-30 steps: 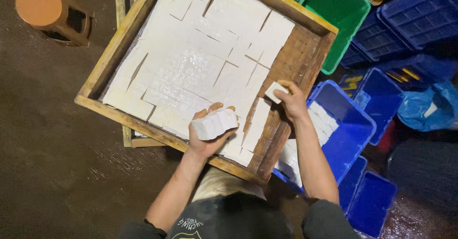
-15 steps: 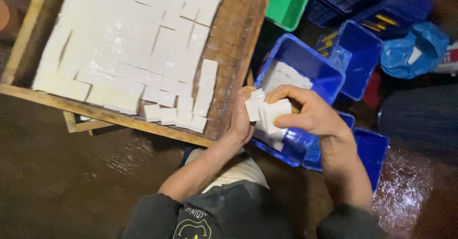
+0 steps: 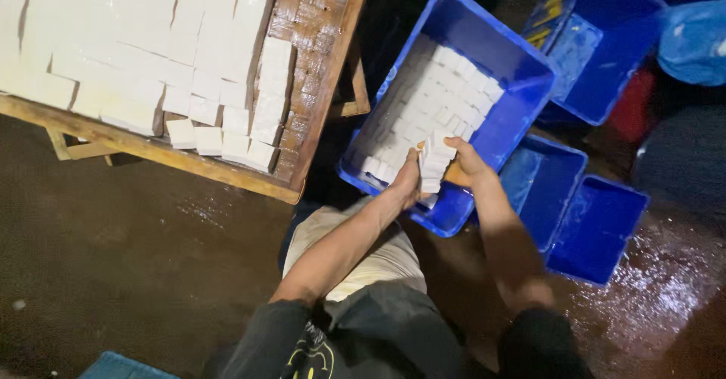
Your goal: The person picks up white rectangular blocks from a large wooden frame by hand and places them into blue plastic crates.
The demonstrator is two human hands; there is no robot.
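Nearest the camera: the person's dark top and light trousers, with both bare forearms reaching away over a wet, dark floor (image 3: 136, 273).

Left hand (image 3: 408, 181): fingers pressed against the left side of a small stack of white blocks (image 3: 432, 169), held at the near end of a blue crate (image 3: 522, 99).

Right hand (image 3: 467, 161): closed against the stack's right side, thumb on top, so that the blocks are clamped between the two hands (neither hand is spread). The stack sits just above, or on, the rows already in the crate; whether it touches them cannot be told.

Crate contents: packed white blocks (image 3: 431, 107) in close rows, covering most of the crate's floor from the near-left corner to the far side.

To the right, just beside the filled crate: two blue crates (image 3: 597, 228) on the wet floor, side by side, with nothing visible in them.

Farther left: a wooden tray (image 3: 318, 99) on a wooden frame, carrying a large slab of cut white blocks (image 3: 136, 39); a strip of bare, wet wood shows along its right edge.

Farthest, upper right: another blue crate (image 3: 605, 54) and a blue plastic bag (image 3: 692, 39).
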